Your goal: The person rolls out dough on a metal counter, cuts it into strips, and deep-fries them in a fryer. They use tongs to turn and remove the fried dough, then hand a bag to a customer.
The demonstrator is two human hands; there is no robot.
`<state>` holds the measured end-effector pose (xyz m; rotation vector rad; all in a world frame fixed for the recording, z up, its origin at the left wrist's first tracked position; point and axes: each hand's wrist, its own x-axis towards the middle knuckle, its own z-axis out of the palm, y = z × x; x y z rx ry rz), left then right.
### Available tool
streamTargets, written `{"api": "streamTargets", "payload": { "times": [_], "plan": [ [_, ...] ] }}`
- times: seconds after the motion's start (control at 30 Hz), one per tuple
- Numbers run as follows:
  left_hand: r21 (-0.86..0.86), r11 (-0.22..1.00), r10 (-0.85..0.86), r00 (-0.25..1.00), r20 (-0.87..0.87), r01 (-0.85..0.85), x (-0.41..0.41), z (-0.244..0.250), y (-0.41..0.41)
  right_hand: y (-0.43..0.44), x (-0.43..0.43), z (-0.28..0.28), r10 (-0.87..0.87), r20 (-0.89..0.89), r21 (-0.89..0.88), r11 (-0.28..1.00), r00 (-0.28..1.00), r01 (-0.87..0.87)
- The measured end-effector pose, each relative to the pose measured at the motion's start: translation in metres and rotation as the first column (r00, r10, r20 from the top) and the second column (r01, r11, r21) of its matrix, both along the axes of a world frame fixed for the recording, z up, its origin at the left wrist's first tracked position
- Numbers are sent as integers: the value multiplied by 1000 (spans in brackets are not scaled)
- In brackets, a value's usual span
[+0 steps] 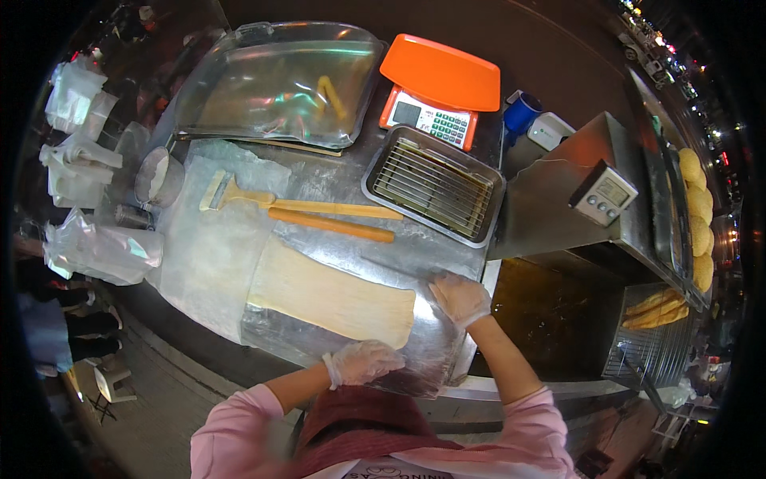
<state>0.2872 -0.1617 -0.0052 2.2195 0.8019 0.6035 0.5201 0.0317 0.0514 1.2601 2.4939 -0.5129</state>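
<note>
A long flat sheet of pale dough [335, 293] lies on the metal worktop, its left end next to a translucent plastic sheet [203, 269]. My left hand [365, 362], in a clear plastic glove, rests by the dough's near right corner; its fingertips are hard to make out. Just past the dough's right end is my right hand [461, 297], gloved the same way, low over the worktop with nothing in it. Beyond the dough lie a thin wooden rolling pin [330, 225] and a wide flat brush with a long wooden handle [335, 208].
A clear-covered tray [269, 90], an orange digital scale [440, 72] and a metal tray with wire rack [434, 185] stand behind. At right, dark oil fills a fryer [538, 317], with a timer [604, 193] above and fried dough sticks [657, 309] beyond. Plastic bags [105, 248] hang left.
</note>
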Motion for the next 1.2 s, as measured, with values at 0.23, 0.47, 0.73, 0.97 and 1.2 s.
{"api": "streamTargets", "payload": {
  "times": [0.23, 0.47, 0.73, 0.97, 1.2],
  "plan": [
    [-271, 963, -23, 998, -54, 8, -34, 19, -8, -2, -32, 14, 41, 79, -42, 998, 996, -38],
    [32, 986, 165, 977, -132, -163, -140, 0, -5, -27, -107, 12, 183, 61, -116, 978, 981, -175],
    [-231, 938, 230, 963, -141, -258, -223, 9, -5, -11, -185, 0, 177, -22, -82, 981, 984, -178],
    [-412, 856, -362, 931, -46, 312, -147, 2, -12, 0, -95, -3, 114, 165, 170, 975, 980, -142],
    [8, 999, -49, 989, 138, 48, -51, -22, 44, -15, -53, 22, 92, 111, 70, 993, 990, -100]
  ]
}}
